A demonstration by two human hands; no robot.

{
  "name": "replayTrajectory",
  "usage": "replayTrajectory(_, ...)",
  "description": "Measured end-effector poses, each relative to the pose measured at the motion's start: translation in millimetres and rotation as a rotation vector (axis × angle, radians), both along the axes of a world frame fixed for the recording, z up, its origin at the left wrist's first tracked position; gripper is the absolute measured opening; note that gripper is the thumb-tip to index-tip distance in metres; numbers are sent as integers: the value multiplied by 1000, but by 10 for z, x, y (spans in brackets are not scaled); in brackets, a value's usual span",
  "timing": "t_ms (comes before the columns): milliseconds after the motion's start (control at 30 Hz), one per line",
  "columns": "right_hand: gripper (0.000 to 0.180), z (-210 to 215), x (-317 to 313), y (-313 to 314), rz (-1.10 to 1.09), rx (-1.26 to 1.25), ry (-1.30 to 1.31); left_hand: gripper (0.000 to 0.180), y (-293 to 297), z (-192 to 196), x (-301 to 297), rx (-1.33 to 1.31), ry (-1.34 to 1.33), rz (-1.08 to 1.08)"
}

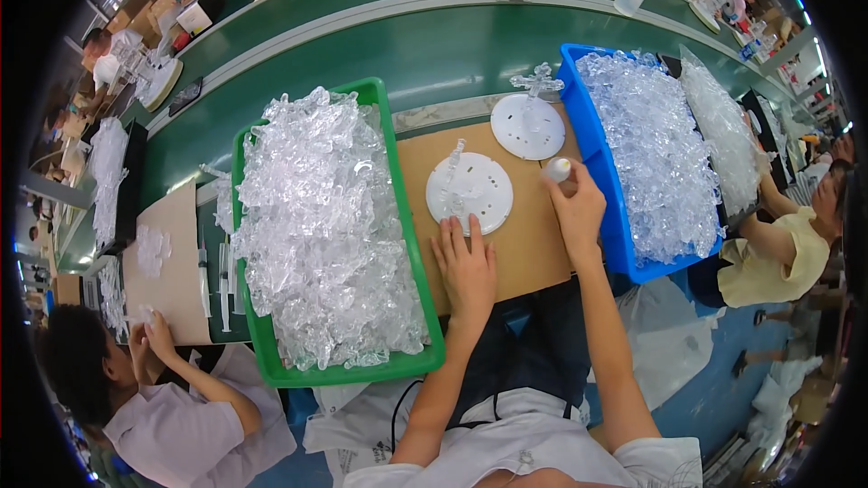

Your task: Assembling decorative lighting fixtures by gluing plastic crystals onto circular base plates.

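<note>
My left hand lies with outstretched fingers on the near edge of a white round disc with small holes. A clear plastic piece stands on that disc, leaning toward its far side. Closed round a small white bottle with a yellowish tip, my right hand is just right of the disc. Beyond it sits a second white disc, bearing a clear branched plastic piece. Both discs rest on a cardboard sheet.
A green bin heaped with clear plastic parts stands on my left. At my right is a blue bin of similar small parts. Co-workers sit on both sides, the left one by a brown board with syringes.
</note>
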State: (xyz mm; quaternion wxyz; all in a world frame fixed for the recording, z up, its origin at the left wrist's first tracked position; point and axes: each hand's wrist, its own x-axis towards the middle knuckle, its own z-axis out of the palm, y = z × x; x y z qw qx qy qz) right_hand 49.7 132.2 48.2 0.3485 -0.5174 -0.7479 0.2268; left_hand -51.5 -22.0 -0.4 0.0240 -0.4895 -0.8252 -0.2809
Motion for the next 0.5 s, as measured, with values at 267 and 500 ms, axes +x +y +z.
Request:
replayTrajectory(267,39,-97,-3,185,22,-14,73,55,-80,38,41,0,-48,-25)
replayTrajectory(500,48,83,94,-332,-44,152,-50,54,-94,33,4,0,-77,-44)
